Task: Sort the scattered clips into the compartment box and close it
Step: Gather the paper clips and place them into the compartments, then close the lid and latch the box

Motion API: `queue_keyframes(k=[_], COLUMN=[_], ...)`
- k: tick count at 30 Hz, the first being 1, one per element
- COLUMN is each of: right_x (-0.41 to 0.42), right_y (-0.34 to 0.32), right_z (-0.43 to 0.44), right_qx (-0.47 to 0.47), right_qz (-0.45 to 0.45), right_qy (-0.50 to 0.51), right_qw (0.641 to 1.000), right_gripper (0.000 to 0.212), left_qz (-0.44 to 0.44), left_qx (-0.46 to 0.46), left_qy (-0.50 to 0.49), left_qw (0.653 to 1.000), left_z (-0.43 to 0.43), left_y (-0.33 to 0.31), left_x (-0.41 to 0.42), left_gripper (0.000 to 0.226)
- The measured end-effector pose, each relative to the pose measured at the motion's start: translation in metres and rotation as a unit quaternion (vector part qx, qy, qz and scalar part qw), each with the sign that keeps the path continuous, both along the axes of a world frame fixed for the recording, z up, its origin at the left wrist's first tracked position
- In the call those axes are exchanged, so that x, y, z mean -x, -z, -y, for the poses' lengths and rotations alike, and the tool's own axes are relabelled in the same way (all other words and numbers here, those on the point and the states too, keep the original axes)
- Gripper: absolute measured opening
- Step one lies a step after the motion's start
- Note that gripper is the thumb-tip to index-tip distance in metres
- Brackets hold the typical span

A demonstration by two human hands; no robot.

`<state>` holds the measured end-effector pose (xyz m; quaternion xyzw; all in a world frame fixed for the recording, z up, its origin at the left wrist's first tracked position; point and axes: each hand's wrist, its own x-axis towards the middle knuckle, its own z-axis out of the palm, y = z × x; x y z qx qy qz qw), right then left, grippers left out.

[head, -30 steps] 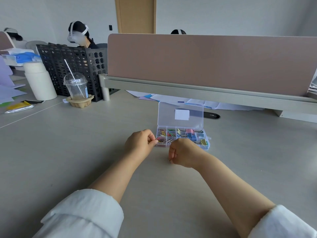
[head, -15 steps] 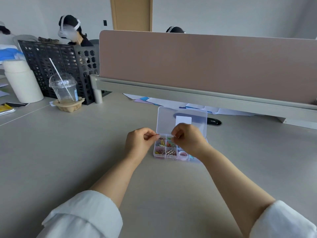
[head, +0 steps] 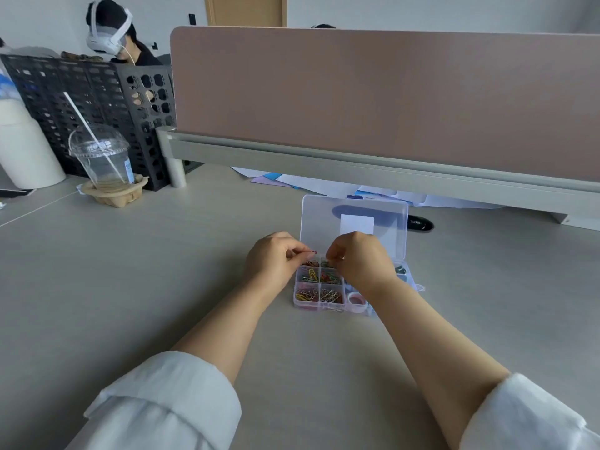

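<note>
From the head camera, the compartment box (head: 319, 295) sat open on the tabletop (head: 162, 271) with its clear lid (head: 354, 222) propped upright at the back, leaving the cells reachable. The left hand (head: 272, 259) pinched a small dark paper clip (head: 313, 252) over the back-left cells, seemingly poised to drop it. The right hand (head: 358, 259) hovered curled over the box, its fingertips hidden. The cells held mixed coloured clips.
</note>
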<state>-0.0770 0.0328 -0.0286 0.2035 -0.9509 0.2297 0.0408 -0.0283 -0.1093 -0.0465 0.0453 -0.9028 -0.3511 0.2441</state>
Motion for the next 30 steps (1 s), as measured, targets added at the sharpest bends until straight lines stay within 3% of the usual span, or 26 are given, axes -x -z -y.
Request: queue_keyframes(k=[9, 15, 19, 21, 24, 26, 30], right_x=[-0.009, -0.006, 0.003, 0.014, 0.030, 0.037, 0.037], right_y=[-0.004, -0.002, -0.012, -0.020, -0.029, -0.033, -0.039], right_z=[-0.002, -0.005, -0.013, -0.016, -0.017, -0.016, -0.012], right_qx=[0.000, 0.031, 0.111, 0.067, -0.033, -0.064, -0.074], right_qz=[-0.006, -0.028, -0.122, -0.151, -0.089, -0.047, -0.067], right_qy=[0.001, -0.003, 0.027, 0.036, 0.030, 0.030, 0.060], right_qw=[1.000, 0.999, 0.986, 0.986, 0.995, 0.996, 0.993], right_gripper=[0.030, 0.027, 0.029, 0.041, 0.058, 0.058, 0.047], left_qz=[0.050, 0.078, 0.095, 0.110, 0.143, 0.158, 0.178], left_qx=[0.141, 0.088, -0.012, -0.032, -0.012, 0.009, 0.055], left_qy=[-0.019, 0.017, 0.082, 0.121, 0.164, 0.186, 0.188], left_qw=[0.988, 0.993, 0.992, 0.986, 0.976, 0.970, 0.964], left_z=[-0.002, 0.005, 0.012, 0.014, 0.017, 0.019, 0.017], left_y=[0.002, 0.001, 0.002, 0.001, 0.001, 0.001, 0.000], left_x=[-0.002, -0.006, -0.012, -0.014, -0.016, -0.017, -0.019], left_gripper=[0.025, 0.023, 0.020, 0.030, 0.048, 0.060, 0.078])
